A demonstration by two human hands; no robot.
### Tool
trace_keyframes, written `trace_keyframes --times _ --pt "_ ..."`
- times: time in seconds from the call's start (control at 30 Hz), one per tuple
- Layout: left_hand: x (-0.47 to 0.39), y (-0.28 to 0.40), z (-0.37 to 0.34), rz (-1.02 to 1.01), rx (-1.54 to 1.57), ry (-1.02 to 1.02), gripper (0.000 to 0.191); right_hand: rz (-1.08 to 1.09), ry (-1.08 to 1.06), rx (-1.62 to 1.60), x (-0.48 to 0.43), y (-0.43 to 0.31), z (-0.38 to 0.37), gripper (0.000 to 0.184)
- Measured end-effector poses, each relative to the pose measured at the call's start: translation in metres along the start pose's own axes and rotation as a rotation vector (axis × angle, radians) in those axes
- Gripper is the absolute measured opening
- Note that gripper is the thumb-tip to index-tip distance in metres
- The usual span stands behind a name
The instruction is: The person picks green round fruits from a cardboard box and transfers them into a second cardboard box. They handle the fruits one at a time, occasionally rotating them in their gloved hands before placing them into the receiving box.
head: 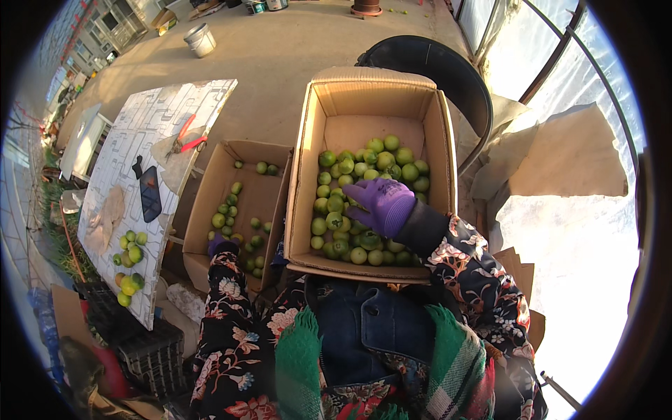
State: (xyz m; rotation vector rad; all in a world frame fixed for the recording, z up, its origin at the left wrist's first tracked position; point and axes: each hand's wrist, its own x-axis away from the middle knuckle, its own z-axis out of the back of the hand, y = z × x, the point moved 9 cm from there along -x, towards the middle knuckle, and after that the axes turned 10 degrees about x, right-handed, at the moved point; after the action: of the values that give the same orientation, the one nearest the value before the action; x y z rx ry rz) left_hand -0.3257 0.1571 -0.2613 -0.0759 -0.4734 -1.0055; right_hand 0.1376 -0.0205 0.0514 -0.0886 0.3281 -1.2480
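Observation:
A tall cardboard box [375, 97] stands before me with many green tomatoes [358, 255] in it. Over the tomatoes is my right hand [382, 203], in a purple glove, its fingers spread and touching or just above them. Whether a tomato lies under the palm is hidden. To the left is a second, lower cardboard box [257, 149] with fewer green tomatoes [218, 220] scattered on its bottom. My left hand [223, 244], gloved in purple too, reaches into this box by its left wall. The sleeve and cuff hide most of it, so its grip does not show.
At the left, a patterned tabletop [136, 115] bears red-handled pruning shears [186, 139], a smartphone [150, 194], a brown glove or cloth [107, 218] and several tomatoes [128, 283]. A black plastic crate [149, 357] is below it. Behind the tall box stands a large black tub [436, 63]; a white bucket [200, 40] stands farther off.

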Motion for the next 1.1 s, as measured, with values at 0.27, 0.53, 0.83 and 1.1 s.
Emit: trace_keyframes --times 0.27,0.53,0.83,1.1 --pt "0.021 0.028 -0.003 -0.336 -0.230 -0.005 0.067 0.003 0.004 -0.012 0.000 0.003 -0.004 0.036" --pt "0.030 0.036 -0.001 -0.332 -0.302 -0.006 0.070 0.013 0.006 -0.005 0.003 0.004 -0.004 0.034" --pt "0.052 0.045 0.016 -0.280 -0.276 -0.055 0.066 -0.019 -0.028 -0.037 0.004 0.006 -0.007 0.037" --pt "0.041 0.042 0.003 -0.157 -0.436 -0.144 0.071 0.003 -0.007 -0.026 0.003 0.005 -0.006 0.036"
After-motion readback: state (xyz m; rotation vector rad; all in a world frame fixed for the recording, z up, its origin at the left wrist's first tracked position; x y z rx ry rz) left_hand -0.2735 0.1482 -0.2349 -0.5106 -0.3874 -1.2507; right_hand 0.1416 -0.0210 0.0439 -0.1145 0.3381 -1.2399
